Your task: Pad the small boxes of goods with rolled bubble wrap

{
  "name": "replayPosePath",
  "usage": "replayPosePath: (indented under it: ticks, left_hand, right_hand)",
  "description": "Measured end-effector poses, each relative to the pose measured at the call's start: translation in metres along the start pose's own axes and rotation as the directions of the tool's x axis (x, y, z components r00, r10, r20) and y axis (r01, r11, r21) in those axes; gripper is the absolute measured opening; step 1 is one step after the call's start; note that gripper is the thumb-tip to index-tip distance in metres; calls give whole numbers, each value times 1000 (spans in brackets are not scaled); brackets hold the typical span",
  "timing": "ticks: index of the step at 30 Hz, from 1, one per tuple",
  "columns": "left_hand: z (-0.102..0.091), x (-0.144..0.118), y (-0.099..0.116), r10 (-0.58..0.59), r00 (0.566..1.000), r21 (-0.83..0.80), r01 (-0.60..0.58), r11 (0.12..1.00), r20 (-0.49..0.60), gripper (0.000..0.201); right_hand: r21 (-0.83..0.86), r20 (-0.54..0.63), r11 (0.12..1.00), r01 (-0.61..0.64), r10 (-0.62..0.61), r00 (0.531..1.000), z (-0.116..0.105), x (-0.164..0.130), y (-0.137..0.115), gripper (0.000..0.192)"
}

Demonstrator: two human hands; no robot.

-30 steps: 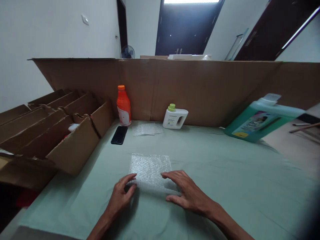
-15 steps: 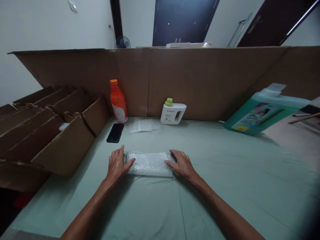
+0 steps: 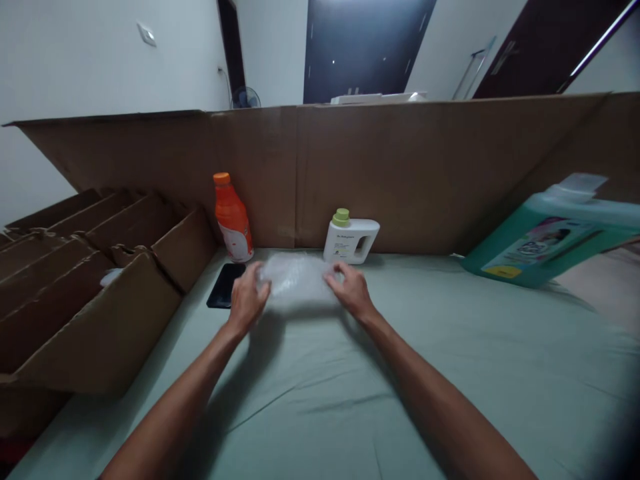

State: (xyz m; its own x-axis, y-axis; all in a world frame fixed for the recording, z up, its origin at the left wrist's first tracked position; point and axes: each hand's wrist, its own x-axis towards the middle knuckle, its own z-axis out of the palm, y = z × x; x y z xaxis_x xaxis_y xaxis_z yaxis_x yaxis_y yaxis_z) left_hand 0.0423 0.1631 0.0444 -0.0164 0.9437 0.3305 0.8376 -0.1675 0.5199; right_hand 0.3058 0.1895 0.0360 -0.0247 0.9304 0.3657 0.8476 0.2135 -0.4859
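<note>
Green-clothed surface [image 3: 320, 400] across the lower frame, partitioned cardboard box [image 3: 105, 333] at far left, teal jug [image 3: 540, 243] at far right, bubble wrap [image 3: 297, 281] at centre, pinched at its left end by the left grip [image 3: 246, 300], at its right by the right grip [image 3: 353, 292], black smartphone [image 3: 221, 287] left of centre.

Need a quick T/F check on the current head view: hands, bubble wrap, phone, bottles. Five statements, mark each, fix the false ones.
1. The left hand and right hand hold opposite ends of the bubble wrap. True.
2. The phone lies right of the white bottle. False: the phone lies left of it, by the left hand.
3. The white bottle has a green cap. True.
4. The orange bottle lies on its side. False: the orange bottle stands on its base, in front of the cardboard panel.
5. The green jug is right of the white bottle. True.
</note>
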Motion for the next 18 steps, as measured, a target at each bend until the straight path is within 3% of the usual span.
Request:
replayPosePath:
  ticks: [2,4,7,11,14,18]
  left_hand:
    - [5,29,3,-10,999,43,11,999,-43,64]
    - [13,36,5,31,999,80,-28,996,-43,70]
    - [31,23,7,176,983,118,-182,976,60,63]
    - [59,17,7,290,916,171,-344,923,277,61]
    - [76,34,-1,288,894,165,-359,919,344,52]
    - [88,64,-13,288,870,170,-379,910,400,51]
  right_hand:
    - [-14,-58,999,-49,48,997,2,30,6,42]
    - [-27,-81,998,-63,61,995,6,37,13,48]
    - [-56,-42,998,2,-4,999,18,11,22,40]
    - [-121,58,988,99,-93,994,39,-38,28,38]
    - [-178,100,975,129,-113,989,49,-52,31,34]
    - [-224,113,964,146,-124,986,52,-49,34,32]
